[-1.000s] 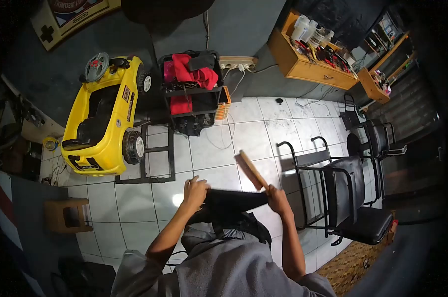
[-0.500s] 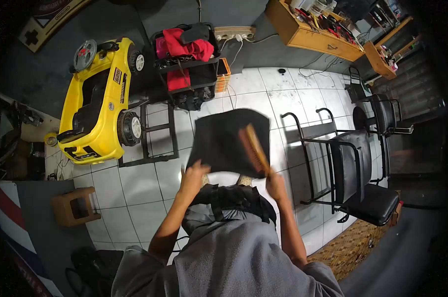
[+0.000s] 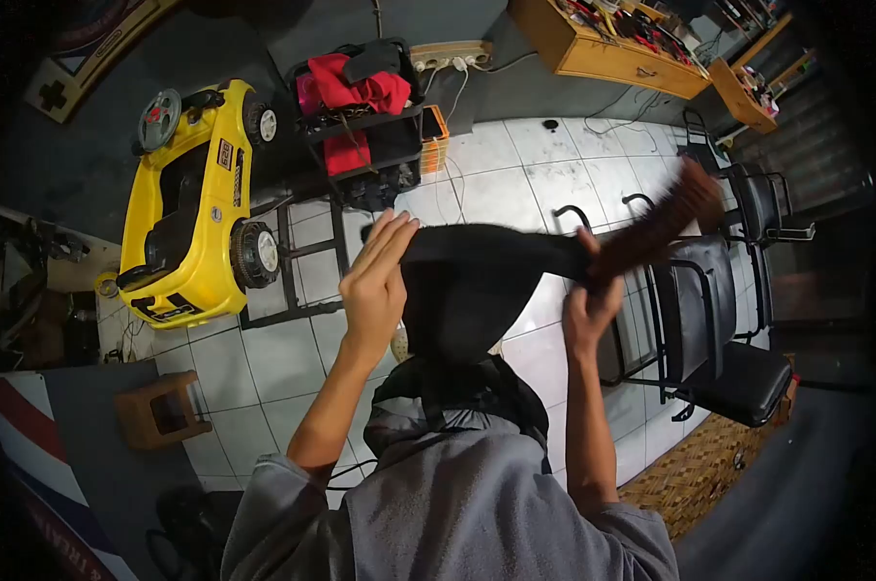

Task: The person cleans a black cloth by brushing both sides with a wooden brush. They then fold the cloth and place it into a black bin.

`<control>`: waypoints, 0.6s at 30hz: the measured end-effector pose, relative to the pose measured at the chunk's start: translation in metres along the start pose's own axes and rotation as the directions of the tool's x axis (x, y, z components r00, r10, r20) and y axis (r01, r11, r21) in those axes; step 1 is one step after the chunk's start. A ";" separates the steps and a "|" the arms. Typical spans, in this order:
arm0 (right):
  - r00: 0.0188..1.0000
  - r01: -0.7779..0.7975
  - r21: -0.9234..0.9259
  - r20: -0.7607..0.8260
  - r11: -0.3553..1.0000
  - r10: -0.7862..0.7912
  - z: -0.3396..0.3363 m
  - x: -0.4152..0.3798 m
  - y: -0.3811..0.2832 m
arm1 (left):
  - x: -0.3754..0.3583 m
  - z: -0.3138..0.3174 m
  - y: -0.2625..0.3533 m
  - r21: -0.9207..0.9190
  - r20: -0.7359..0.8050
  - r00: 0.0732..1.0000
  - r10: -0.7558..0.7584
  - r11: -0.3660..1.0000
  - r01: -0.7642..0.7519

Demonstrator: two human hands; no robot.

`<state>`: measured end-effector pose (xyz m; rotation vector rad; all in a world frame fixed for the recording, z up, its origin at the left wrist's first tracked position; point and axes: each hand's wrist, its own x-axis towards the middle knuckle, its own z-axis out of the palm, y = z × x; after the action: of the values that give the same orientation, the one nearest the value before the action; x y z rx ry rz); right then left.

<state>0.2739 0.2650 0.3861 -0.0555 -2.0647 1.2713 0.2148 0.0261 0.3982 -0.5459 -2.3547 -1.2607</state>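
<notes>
A black cloth (image 3: 467, 290) is stretched between my hands above my lap. My left hand (image 3: 378, 276), its fingers together and wrapped at the cloth's left corner, grips it. At the right corner my right hand (image 3: 593, 300) is closed around the cloth and also holds a brown brush (image 3: 665, 223), blurred by motion and pointing up to the right. The brush's handle end is hidden by the hand and the blur.
A yellow toy car (image 3: 191, 203) and a shelf cart (image 3: 361, 126) with red cloths stand beyond at the left. Black chairs (image 3: 699, 320) are at the right, a brown stool (image 3: 162, 412) at the lower left, a wooden drawer desk (image 3: 622, 63) at the back.
Both hands have risen. The cloth, earlier hanging flat in front, is now drawn out sideways to my right hand, and the brush has swung up and to the right.
</notes>
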 end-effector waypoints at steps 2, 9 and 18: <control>0.988 0.142 -0.120 -0.046 0.983 -0.149 -0.010 -0.001 -0.012 | -0.006 -0.004 0.010 0.053 -0.144 0.977 0.156 0.987 -0.150; 0.611 -0.222 -0.591 0.536 0.776 0.583 -0.028 -0.144 0.100 | -0.150 0.028 -0.092 0.321 0.780 0.469 -0.414 0.909 0.267; 0.828 -0.297 -0.373 0.359 0.879 0.432 -0.007 -0.091 0.121 | -0.064 0.052 -0.096 0.025 0.351 0.894 -0.278 0.957 0.288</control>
<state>0.3094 0.2989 0.2423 -0.3604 -2.7319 1.2568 0.2097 0.0118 0.2730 -0.4814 -2.8028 -1.4206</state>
